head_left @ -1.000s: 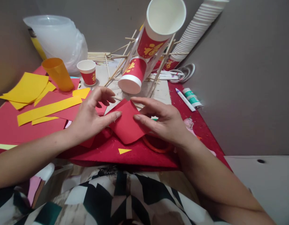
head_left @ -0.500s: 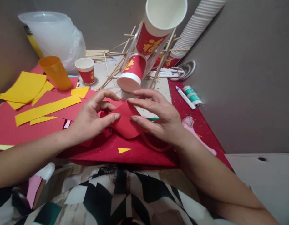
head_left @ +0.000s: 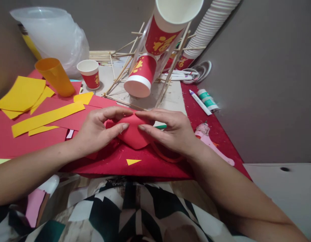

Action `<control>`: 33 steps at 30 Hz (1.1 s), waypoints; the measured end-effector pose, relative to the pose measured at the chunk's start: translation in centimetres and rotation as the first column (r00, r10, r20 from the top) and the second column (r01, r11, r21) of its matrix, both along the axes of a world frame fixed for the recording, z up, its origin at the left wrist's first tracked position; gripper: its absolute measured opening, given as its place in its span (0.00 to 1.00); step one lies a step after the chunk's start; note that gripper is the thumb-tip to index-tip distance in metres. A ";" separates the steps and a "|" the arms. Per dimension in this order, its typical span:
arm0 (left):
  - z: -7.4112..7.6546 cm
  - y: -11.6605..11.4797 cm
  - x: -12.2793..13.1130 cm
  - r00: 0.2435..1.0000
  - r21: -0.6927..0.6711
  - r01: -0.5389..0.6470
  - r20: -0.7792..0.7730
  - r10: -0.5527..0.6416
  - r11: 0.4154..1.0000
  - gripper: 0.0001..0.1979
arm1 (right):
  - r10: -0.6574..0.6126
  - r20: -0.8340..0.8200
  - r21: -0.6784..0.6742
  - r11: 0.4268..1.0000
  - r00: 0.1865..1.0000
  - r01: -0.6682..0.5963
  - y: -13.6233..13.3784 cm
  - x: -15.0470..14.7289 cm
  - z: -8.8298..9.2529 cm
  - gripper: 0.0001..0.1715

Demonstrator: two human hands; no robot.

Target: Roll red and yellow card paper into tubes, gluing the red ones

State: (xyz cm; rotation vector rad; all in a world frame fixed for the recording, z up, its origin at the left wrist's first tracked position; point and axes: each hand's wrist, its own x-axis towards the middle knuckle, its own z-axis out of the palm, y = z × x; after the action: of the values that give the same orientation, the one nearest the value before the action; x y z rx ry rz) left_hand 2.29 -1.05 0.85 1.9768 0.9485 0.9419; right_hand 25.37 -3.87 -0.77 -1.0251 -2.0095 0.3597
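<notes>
Between my two hands is a piece of red paper (head_left: pixel 135 136), its lower corner pointing toward me. My left hand (head_left: pixel 102 129) pinches its left side, thumb on the near face and fingers behind the upper edge. From the other side, my right hand (head_left: pixel 168 129) grips it the same way, with the fingertips of both hands almost meeting at the top. Under my right hand an orange-red loop (head_left: pixel 168 158) shows in part, perhaps a scissors handle. A small yellow paper triangle (head_left: pixel 132 162) lies on the red cloth just in front of the paper.
Behind my hands stands a wooden-stick frame (head_left: pixel 120 75) with red-and-white paper cups (head_left: pixel 140 75) in a clear tube. Yellow paper (head_left: pixel 48 117), an orange cup (head_left: pixel 56 79) and a paper cup (head_left: pixel 91 75) are at left. A pink glue gun (head_left: pixel 214 146) and a marker (head_left: pixel 199 102) lie at right.
My right fingers have come down and closed on the paper's top edge, nearer my left fingertips. The paper's upper corner, which stuck up before, is now lower between the fingers.
</notes>
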 end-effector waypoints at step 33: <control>0.1 -0.3 0.2 0.993 0.052 0.012 -0.122 -0.006 0.999 0.03 | 0.105 -0.039 -0.084 0.991 0.994 -0.108 0.2 -0.9 0.3 0.04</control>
State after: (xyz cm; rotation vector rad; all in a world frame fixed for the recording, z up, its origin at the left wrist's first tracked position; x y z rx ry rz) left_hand 2.50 -1.35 0.97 2.1007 0.9902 0.8573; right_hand 24.46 -3.66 -0.51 -0.9591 -2.0373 0.5217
